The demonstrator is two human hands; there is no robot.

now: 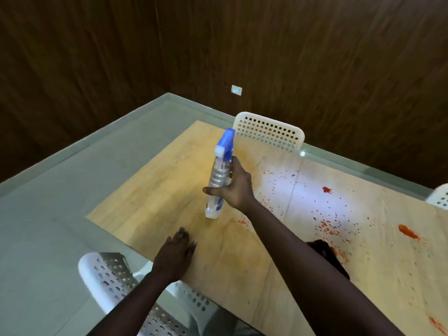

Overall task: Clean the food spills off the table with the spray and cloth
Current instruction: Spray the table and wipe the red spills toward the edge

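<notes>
My right hand [236,187] grips a clear spray bottle [216,180] with a blue and white trigger head, tilted, its base close to or on the light wooden table [155,190]. My left hand [175,251] rests flat on the table's near edge, fingers straight. Red food spills [327,189] and orange-red smears [408,232] with several scattered specks lie on the table to the right of the bottle. A dark cloth [326,251] lies partly hidden behind my right forearm.
A white perforated chair [269,132] stands at the table's far side, another chair [114,277] at the near left, and a third chair's edge [440,197] at the right. Grey floor lies left of the table; dark wood walls enclose the corner.
</notes>
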